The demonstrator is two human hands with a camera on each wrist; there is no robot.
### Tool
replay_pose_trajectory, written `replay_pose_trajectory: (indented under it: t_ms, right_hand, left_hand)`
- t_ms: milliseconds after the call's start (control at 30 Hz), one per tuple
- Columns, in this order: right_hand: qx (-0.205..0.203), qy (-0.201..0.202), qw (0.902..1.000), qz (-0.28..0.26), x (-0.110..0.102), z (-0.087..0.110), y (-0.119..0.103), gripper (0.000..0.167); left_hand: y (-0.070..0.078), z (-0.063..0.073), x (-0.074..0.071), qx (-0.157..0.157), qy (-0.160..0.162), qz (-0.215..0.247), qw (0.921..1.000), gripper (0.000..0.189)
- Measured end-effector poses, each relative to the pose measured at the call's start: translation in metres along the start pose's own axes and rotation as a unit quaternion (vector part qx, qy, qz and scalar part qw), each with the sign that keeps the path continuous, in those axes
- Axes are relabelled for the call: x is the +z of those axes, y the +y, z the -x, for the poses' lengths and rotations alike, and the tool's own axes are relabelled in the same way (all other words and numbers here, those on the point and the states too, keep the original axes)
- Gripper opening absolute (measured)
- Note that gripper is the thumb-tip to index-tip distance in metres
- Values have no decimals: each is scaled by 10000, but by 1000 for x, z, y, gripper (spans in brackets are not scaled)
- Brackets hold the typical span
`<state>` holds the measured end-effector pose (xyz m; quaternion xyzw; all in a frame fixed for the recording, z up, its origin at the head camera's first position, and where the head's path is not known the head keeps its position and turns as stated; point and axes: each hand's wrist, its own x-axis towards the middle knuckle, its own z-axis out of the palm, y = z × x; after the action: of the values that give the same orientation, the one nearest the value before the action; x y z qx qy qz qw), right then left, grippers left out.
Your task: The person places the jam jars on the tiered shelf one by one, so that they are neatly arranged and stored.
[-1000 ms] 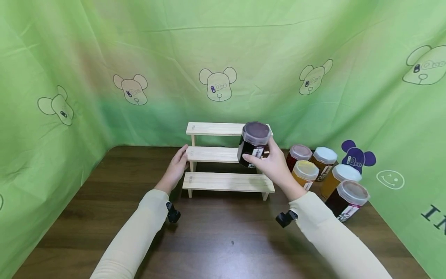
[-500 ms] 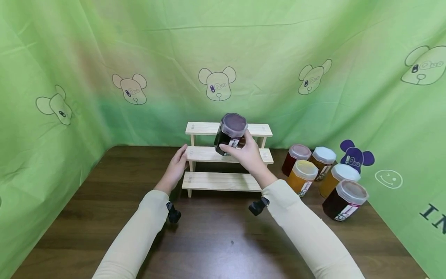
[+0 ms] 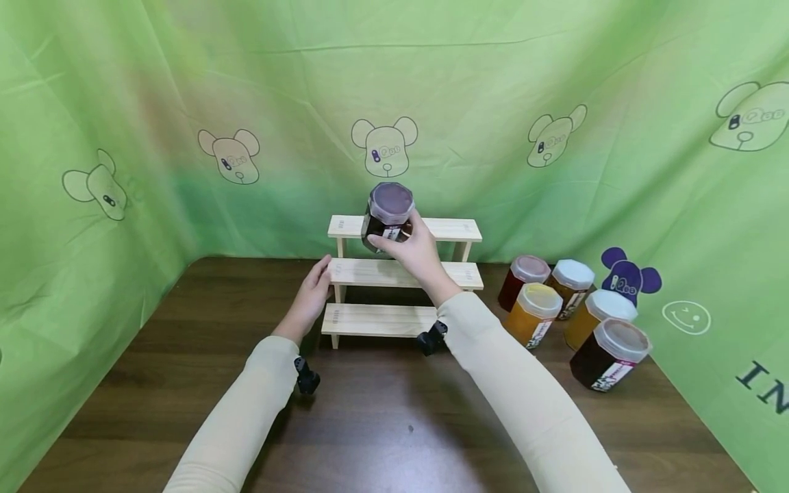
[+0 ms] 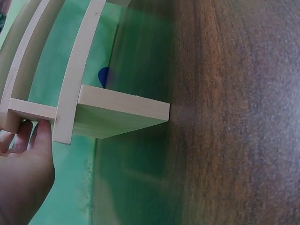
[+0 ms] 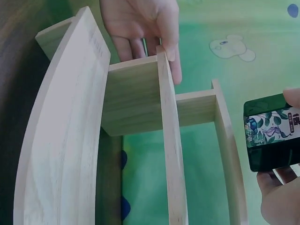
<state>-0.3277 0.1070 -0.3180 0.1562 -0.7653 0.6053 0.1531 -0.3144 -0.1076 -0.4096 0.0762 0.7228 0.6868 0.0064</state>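
Observation:
A dark-filled, faceted jar [image 3: 377, 218] with a translucent lid is in my right hand [image 3: 416, 252], thumb on the near side and fingers round the far side. It is raised and slightly tilted, overlapping the top step in the head view. In the right wrist view the jar [image 5: 267, 133] shows a label printed with leaves, and clear air separates it from the steps. My left hand [image 3: 310, 296] grips the left end of the middle step of a pale wooden three-step stand [image 3: 376, 320]. The left wrist view shows its fingers [image 4: 43, 136] against the end support.
On the table's right stand several similar jars: a dark one [image 3: 610, 356], yellow-orange ones [image 3: 533, 322] and reddish-brown ones [image 3: 518, 284]. The stand's steps carry no jars. A green printed cloth [image 3: 277, 82] hangs behind and along both sides of the brown table [image 3: 370, 424].
My right hand has carried the jar leftward and up, from the stand's right part to over its top step. My left hand stays at the middle step's end.

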Motion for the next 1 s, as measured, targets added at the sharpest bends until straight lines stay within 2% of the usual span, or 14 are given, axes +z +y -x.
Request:
replay_pose_trajectory:
  t_ms: [200,567,867,1000]
  right_hand:
    - [118,71,9999,47,8,-4,4,74]
    - [-54,169,9957,904,17,-16,4,76]
    - [424,405,9921,1113,24,-24,4,85]
    - [420,543,9898,1249,23,-29,3,84]
  left_hand:
    - [1,0,1,-35,26,-25,10000,50]
    - [1,1,0,14,-3,-30,10000,50]
    - [1,2,0,-29,-34,-37,10000,50]
    - [1,1,-1,28,-86,-6,10000,51]
